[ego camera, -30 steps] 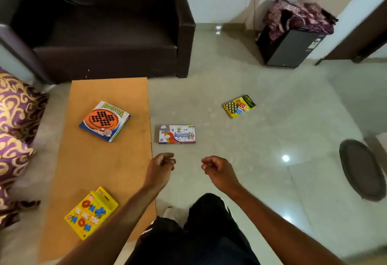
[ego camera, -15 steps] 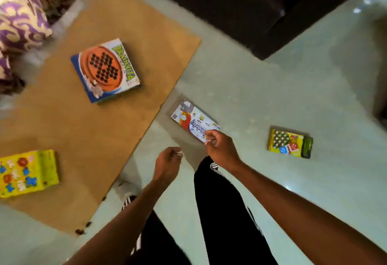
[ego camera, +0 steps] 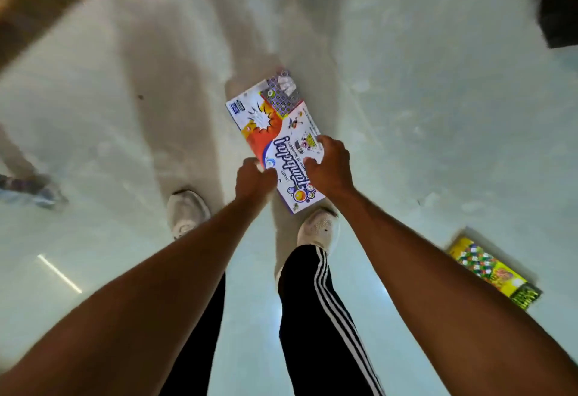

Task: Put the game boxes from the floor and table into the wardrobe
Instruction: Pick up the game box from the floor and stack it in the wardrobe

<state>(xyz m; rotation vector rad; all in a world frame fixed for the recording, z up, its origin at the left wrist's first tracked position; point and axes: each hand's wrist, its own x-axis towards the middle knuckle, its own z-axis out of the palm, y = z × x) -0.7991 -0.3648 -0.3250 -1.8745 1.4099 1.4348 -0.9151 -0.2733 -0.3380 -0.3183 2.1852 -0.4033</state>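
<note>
A white and orange game box [ego camera: 275,126] lies on the pale floor right in front of my feet, printed side up. My left hand [ego camera: 253,179] grips its near left edge with curled fingers. Over the box's right side sits my right hand [ego camera: 328,167], thumb and fingers clawed on the lid. I cannot tell whether the box is off the floor. A yellow game box [ego camera: 488,270] lies flat on the floor at the lower right, apart from both hands. No wardrobe is in view.
My white shoes [ego camera: 186,214] stand just behind the box. A blurred brown table edge [ego camera: 31,4] crosses the top left, dark furniture [ego camera: 556,4] fills the top right. A blurred blue thing [ego camera: 28,189] shows at the far left.
The view has tipped straight down as I bent over. Both hands have come onto the white and orange box; half a second ago only the right hand touched it.
</note>
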